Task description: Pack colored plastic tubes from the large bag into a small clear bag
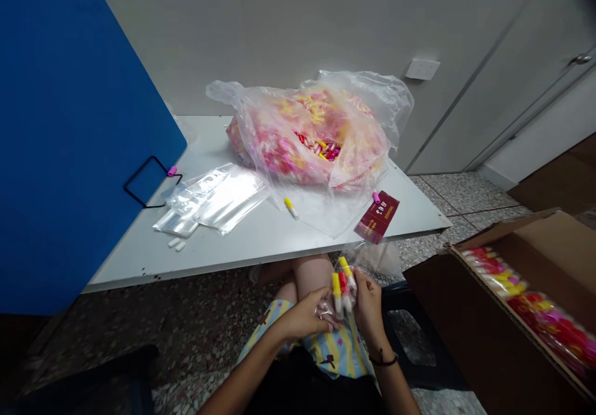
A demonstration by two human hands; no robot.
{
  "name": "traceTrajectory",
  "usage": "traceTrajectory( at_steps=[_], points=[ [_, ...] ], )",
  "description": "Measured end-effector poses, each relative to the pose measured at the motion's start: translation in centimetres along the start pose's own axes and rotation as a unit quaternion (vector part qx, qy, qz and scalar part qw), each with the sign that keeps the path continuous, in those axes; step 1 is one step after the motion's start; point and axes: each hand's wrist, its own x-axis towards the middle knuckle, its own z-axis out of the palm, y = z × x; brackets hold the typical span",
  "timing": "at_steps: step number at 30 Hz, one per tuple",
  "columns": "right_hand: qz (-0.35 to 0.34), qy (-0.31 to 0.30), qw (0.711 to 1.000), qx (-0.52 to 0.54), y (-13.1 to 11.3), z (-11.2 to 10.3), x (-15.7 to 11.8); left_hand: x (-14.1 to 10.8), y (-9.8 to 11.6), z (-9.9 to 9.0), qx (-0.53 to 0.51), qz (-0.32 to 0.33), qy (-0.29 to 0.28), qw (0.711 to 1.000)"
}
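Note:
Above my lap, my left hand [305, 316] is closed on the left side of a clear plastic bag [326, 306]. My right hand [370, 300] grips the bag's other side. In or against the bag stand three small white tubes [341, 291], two with yellow caps and one with a red cap. On the table lies a similar yellow-capped tube [291, 208]. Behind it a big translucent sack [265, 136] is open at the front and full of red, yellow and pink capped pieces. My fingertips are partly hidden by the plastic.
Flat clear bags [228, 198] lie on the white table [251, 244], with two small white pieces [177, 244] nearby. A maroon card [378, 218] and a pink cap [376, 198] sit at right. A cardboard box [465, 334] of bagged tubes stands beside me. A blue panel [69, 123] borders the left.

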Motion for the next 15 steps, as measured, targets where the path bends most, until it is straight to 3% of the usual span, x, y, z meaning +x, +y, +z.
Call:
traceTrajectory(
  at_steps=[2, 4, 6, 8, 10, 12, 15],
  points=[
    [0.014, 0.001, 1.000, 0.018, 0.0, 0.3, -0.2, 0.0, -0.3, 0.3, -0.007, 0.008, 0.031, 0.999],
    [0.019, -0.039, 0.999, 0.018, -0.3, 0.3, -0.2, -0.1, -0.2, 0.4, -0.006, 0.016, 0.053, 0.998],
    [0.017, -0.089, 0.996, 0.013, -0.7, 0.1, -0.1, -0.3, 0.2, 0.2, -0.005, 0.002, 0.043, 0.999],
    [0.016, -0.101, 0.995, 0.020, -1.0, -0.3, 0.1, -0.5, 0.6, 0.0, -0.021, -0.010, 0.051, 0.998],
    [0.021, -0.057, 0.997, 0.045, -1.2, -0.4, 0.0, -0.5, 0.6, 0.0, -0.067, 0.003, 0.101, 0.993],
    [0.030, 0.015, 0.995, 0.093, -1.1, -0.2, -0.5, -0.4, 0.2, 0.4, -0.127, 0.036, 0.181, 0.975],
    [0.043, 0.091, 0.980, 0.171, -0.4, 0.7, -2.0, 0.1, -0.6, 1.0, -0.190, 0.075, 0.251, 0.946]
  ],
)
